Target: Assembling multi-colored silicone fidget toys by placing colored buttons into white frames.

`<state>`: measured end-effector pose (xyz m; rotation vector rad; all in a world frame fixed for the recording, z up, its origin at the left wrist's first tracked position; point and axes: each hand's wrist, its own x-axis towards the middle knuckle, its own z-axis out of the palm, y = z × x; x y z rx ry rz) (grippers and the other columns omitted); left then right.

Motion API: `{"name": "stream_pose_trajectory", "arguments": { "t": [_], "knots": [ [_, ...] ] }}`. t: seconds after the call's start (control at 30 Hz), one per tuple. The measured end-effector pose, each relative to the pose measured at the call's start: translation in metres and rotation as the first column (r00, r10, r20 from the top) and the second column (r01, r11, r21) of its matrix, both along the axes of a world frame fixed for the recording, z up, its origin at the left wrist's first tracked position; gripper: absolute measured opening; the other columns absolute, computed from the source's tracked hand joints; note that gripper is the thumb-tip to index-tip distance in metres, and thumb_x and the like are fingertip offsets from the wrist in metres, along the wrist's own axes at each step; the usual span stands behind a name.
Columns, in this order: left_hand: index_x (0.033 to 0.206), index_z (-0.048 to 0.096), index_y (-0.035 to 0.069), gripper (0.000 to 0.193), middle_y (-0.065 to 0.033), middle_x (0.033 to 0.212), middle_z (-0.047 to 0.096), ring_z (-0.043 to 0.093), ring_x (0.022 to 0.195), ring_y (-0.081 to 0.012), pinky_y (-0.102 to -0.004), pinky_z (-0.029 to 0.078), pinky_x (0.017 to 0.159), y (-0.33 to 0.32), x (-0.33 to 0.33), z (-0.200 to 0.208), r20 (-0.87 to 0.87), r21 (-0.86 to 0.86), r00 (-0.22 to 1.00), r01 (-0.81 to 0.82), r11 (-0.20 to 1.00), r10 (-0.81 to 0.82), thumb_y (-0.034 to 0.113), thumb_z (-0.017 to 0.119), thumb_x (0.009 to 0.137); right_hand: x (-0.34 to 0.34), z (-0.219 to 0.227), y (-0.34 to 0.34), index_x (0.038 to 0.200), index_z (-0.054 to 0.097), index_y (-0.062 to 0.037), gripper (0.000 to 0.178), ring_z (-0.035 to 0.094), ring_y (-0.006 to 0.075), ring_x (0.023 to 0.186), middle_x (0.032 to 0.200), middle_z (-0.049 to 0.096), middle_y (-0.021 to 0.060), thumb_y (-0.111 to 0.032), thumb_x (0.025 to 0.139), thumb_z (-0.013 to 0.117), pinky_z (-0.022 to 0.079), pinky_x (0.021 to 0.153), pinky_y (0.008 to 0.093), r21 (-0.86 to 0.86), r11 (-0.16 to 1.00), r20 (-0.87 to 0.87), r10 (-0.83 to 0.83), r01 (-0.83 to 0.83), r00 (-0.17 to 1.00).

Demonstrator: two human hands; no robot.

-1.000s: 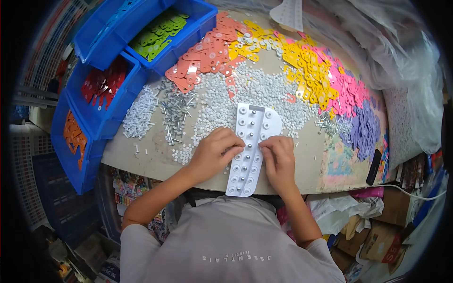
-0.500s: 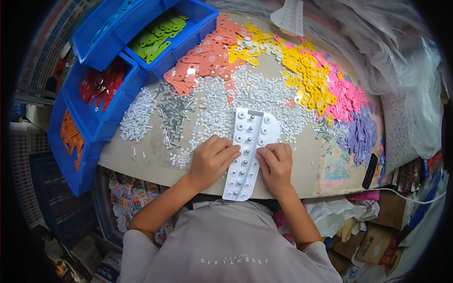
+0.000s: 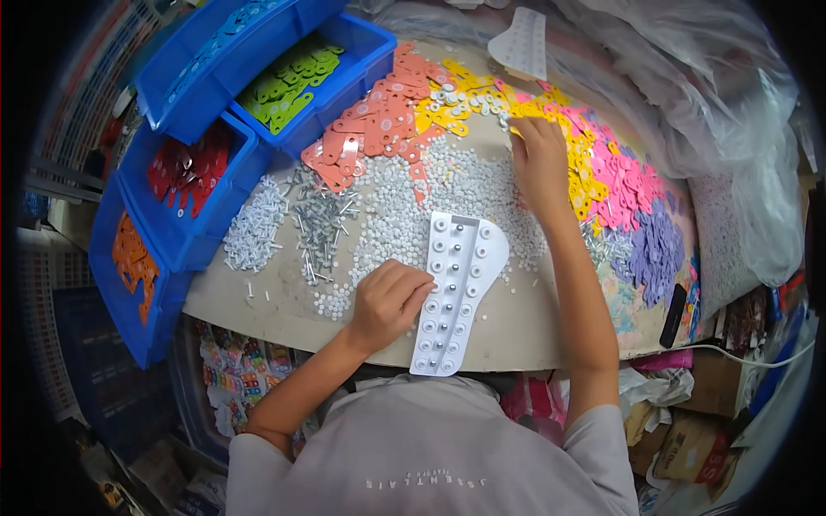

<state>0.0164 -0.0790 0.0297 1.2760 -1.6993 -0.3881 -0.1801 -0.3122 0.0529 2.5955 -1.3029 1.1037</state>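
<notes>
A white plastic tray (image 3: 454, 297) with a bulged right side lies near the table's front edge. White caps sit along both its sides, with a row of metal studs down the middle groove. My left hand (image 3: 387, 303) is closed, thumb and forefinger pinching the tray's left edge. Stretched forward, my right hand (image 3: 544, 168) is over the yellow pile, its fingers drawn together at a yellow plastic tag (image 3: 516, 131); part of the grip is hidden. Around it lie more yellow tags (image 3: 588, 182) and a spread of small white caps (image 3: 477, 185).
Coral tags (image 3: 370, 120), pink tags (image 3: 624, 176) and purple tags (image 3: 656, 249) are heaped across the table. White rivets (image 3: 256, 224) and metal rivets (image 3: 323, 224) lie left. Blue bins (image 3: 176, 245) line the left side. Another white tray (image 3: 523, 43) stands at the back.
My right hand has left the tray's right side and moved forward to the yellow tags. My left hand stays at the tray, which sits slightly lower in view.
</notes>
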Motion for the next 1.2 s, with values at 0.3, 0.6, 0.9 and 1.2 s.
{"name": "stream_pose_trajectory", "arguments": {
  "t": [0.3,0.6,0.9,1.2],
  "knots": [
    [0.090,0.069,0.001,0.014,-0.0099,0.078,0.066,0.059,0.064,-0.0259,-0.0364,0.046,0.057,-0.005,0.001,-0.003,-0.071,-0.054,0.997,0.003,0.999,-0.007,-0.004,0.076,0.079,0.003,-0.034,-0.054,0.092,0.066,-0.0045,0.011,0.060,0.0343,0.091,0.088,0.063,0.0134,-0.005,0.081,0.068,0.048,0.081,0.0463,-0.027,0.999,-0.297,0.009,-0.018,0.955],
    [0.097,0.070,0.000,0.017,-0.0096,0.077,0.064,0.061,0.070,-0.0252,-0.0346,0.049,0.060,-0.005,0.003,0.001,-0.109,0.048,0.992,-0.056,0.997,0.061,-0.003,0.075,0.081,-0.004,-0.019,-0.019,0.096,0.064,-0.0007,0.008,0.064,0.0303,0.085,0.088,0.066,0.0140,-0.004,0.090,0.066,0.050,0.077,0.0418,-0.023,0.999,-0.085,0.035,-0.037,0.996],
    [0.107,0.070,0.000,0.029,-0.0100,0.090,0.070,0.065,0.081,-0.0288,-0.0367,0.050,0.073,0.010,-0.012,0.025,-0.369,0.090,0.928,-0.008,0.996,0.041,0.002,0.079,0.080,0.012,0.052,0.186,0.103,0.068,0.0028,0.012,0.067,0.0172,0.081,0.089,0.068,0.0113,0.001,0.091,0.066,0.051,0.074,0.0289,0.680,0.631,0.364,0.153,-0.374,0.919],
    [0.097,0.071,0.000,0.024,-0.0108,0.087,0.069,0.065,0.076,-0.0291,-0.0373,0.051,0.067,0.032,-0.008,0.038,-0.211,-0.008,0.937,0.284,0.959,-0.279,0.001,0.081,0.075,-0.015,0.040,0.232,0.105,0.071,0.0025,0.011,0.065,0.0084,0.088,0.096,0.071,0.0038,-0.002,0.096,0.067,0.053,0.079,0.0232,0.752,0.039,0.601,-0.451,-0.658,0.660]
  ]
}}
